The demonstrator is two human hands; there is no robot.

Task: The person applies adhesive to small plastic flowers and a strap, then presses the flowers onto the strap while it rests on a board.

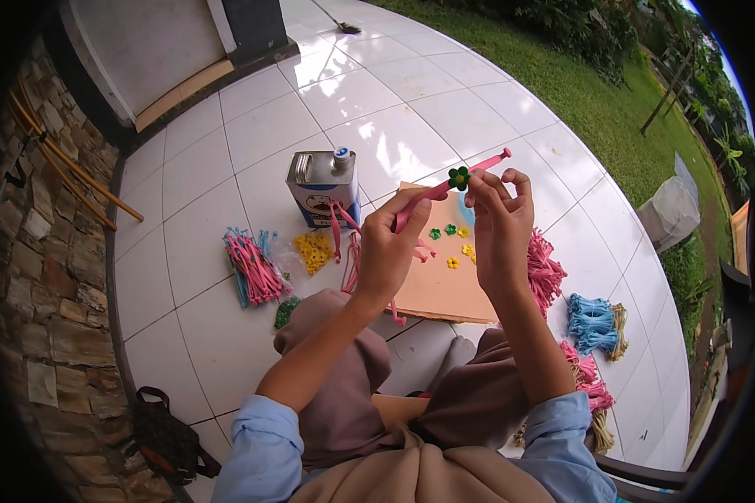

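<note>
A floor of shiny white tiles [193,193] lies under everything, smooth and hard. On it, in front of the person, is a flat, tan cardboard sheet [432,293] with straight edges. Just past the left side of the cardboard sheet stands a boxy metal can [315,189] with a small round cap. Left of the sheet lies a pink and blue bundle [256,272] of thin, bendy strips. A fluffy-looking pink bundle [545,272] sits just right of the sheet, and a blue bundle [591,325] is farther right. Above the sheet, the left hand [386,243] is closed around one end of a pink strap [491,161], which looks soft and smooth, with a round knob at its far end. The right hand [502,214] has its thumb and finger pinched at a little green flower [459,178], which has round petals and a yellow middle and sits against the strap. The step in hand seems to be putting that flower on the strap. The next move likely calls for holding the strap still and pressing the flower gently and straight. More tiny yellow flowers [453,263] and green ones lie loose on the sheet, shiny like plastic.
</note>
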